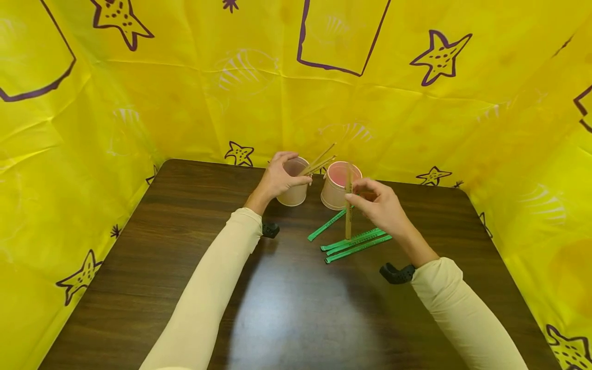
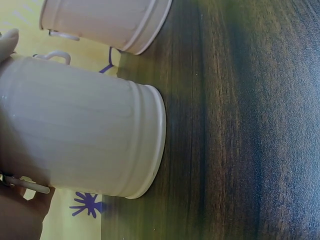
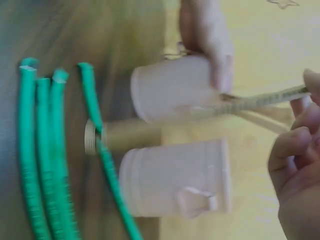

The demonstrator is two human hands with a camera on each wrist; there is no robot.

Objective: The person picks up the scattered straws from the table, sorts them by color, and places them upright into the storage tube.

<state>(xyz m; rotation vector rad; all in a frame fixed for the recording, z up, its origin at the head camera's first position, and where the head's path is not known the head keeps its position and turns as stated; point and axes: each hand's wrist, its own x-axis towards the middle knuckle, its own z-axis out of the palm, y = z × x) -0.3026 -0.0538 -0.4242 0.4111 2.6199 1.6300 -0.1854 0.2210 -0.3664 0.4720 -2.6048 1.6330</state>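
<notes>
My left hand [image 1: 277,180] grips the rim of the left pale bucket [image 1: 292,197], thumb and fingers on opposite sides. Several slim brown stick packets [image 1: 316,165] lean out of that bucket. In the left wrist view the same bucket [image 2: 85,125] stands on the table, a small handle at each side. My right hand [image 1: 384,208] pinches another brown stick packet [image 1: 349,223] near its upper part, upright in front of the right bucket [image 1: 332,196], which is pink inside. In the right wrist view this packet [image 3: 260,101] is blurred.
Several green stick packets [image 1: 356,244] lie side by side on the dark wood table [image 1: 185,246], with another green packet [image 1: 326,226] slanting towards the right bucket. A yellow cloth [image 1: 185,92] with drawn starfish surrounds the table's back and sides.
</notes>
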